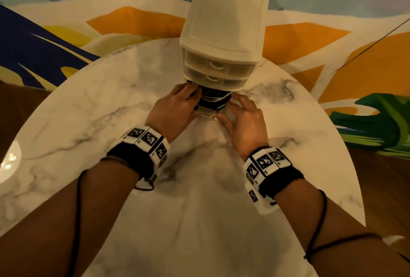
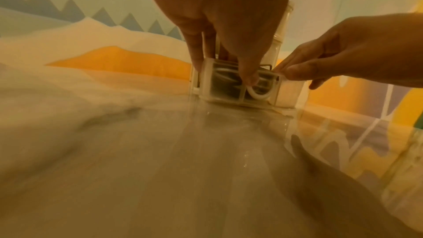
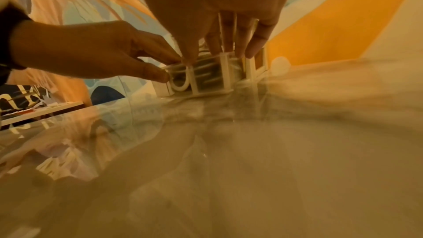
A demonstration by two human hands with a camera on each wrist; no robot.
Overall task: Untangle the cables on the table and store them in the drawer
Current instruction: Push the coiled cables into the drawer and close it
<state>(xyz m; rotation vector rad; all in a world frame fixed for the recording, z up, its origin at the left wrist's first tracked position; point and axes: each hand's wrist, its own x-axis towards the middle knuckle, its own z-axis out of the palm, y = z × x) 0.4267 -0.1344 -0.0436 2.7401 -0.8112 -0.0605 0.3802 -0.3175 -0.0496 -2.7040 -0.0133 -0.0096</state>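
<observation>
Head view from above; both wrist views low, close, sharing drawer.

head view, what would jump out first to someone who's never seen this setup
The translucent white drawer unit standing at the far edge of the round marble table draws the eye first. Its bottom drawer is pulled out and packed with dark and white cables. The left hand and right hand flank that drawer, fingers at its rim, with tag-covered wristbands behind them.

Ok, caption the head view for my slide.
Both hands at the open bottom drawer holding coiled cables.
</observation>
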